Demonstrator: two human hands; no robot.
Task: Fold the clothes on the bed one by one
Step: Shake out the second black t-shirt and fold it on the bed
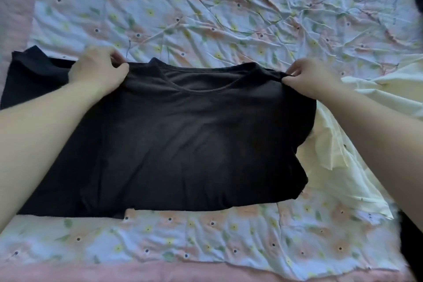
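- Black T-shirt (183,139) is spread front-up across the middle of the bed (229,7), neckline at the far edge; its left part runs under the left forearm
- Left hand (98,71) is pinched on the shirt's left shoulder; right hand (309,78) is pinched on the right shoulder; the hands are held wide apart
- Cream garment (357,144) is lying crumpled just beside the shirt on the right, partly tucked under its edge and crossed by the right forearm
- Floral sheet (206,236) is seen wrinkled all around

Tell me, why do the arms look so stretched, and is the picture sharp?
Head view: the wide-angle lens bows the edges, stretching both forearms; soft, even light, no glare; the black shirt shows little detail; the left hand and right hand look slightly soft.
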